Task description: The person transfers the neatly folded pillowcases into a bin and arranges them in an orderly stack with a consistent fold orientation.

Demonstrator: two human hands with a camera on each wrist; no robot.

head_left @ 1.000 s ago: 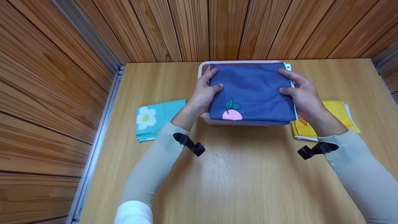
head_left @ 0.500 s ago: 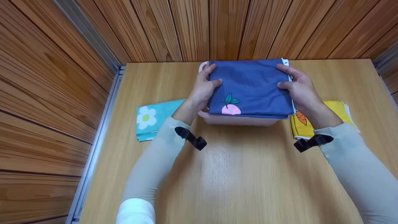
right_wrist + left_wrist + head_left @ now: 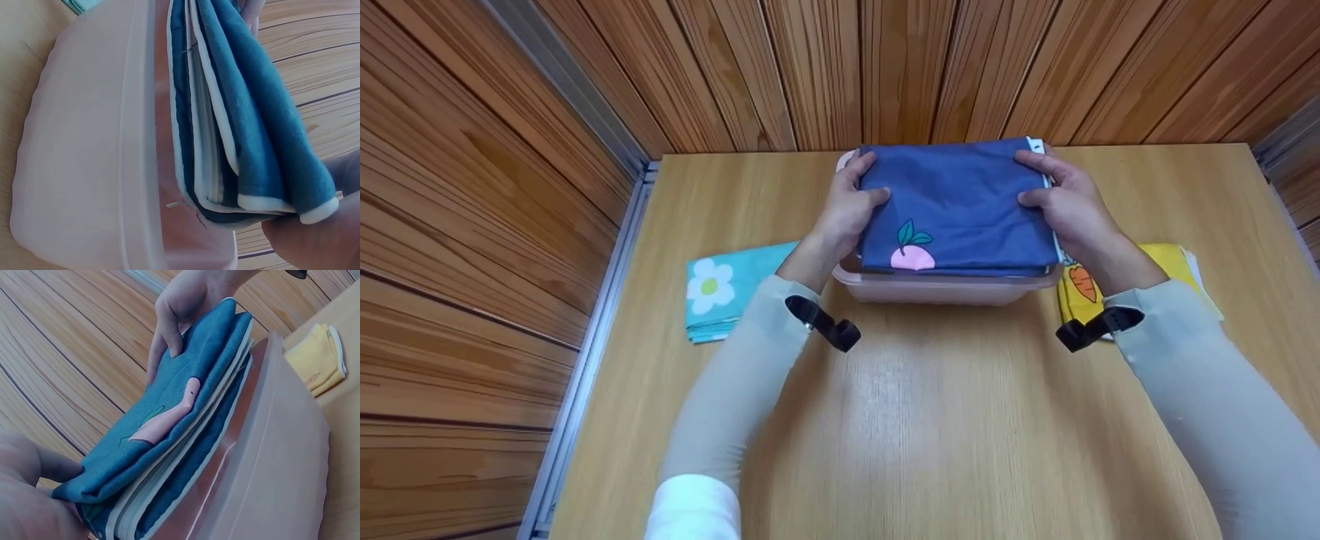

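Note:
A folded dark blue cloth with a pink fruit print and white piping is held level over a pale pink plastic box. My left hand grips its left edge, thumb on top, fingers partly hidden beneath. On the opposite edge, my right hand pinches it the same way. Several stacked layers of the cloth show at the near side in the left wrist view. From the right wrist, the lower layers of the cloth hang just inside the rim of the box.
A folded turquoise cloth with a white flower lies left of the box on the wooden table. To the right lies a folded yellow cloth with a carrot print, partly behind my right wrist. A wood-panelled wall rises behind.
Both hands have shifted the blue cloth slightly back and to the left, over the box. More of the box's front wall shows now. The turquoise and yellow cloths have stayed put.

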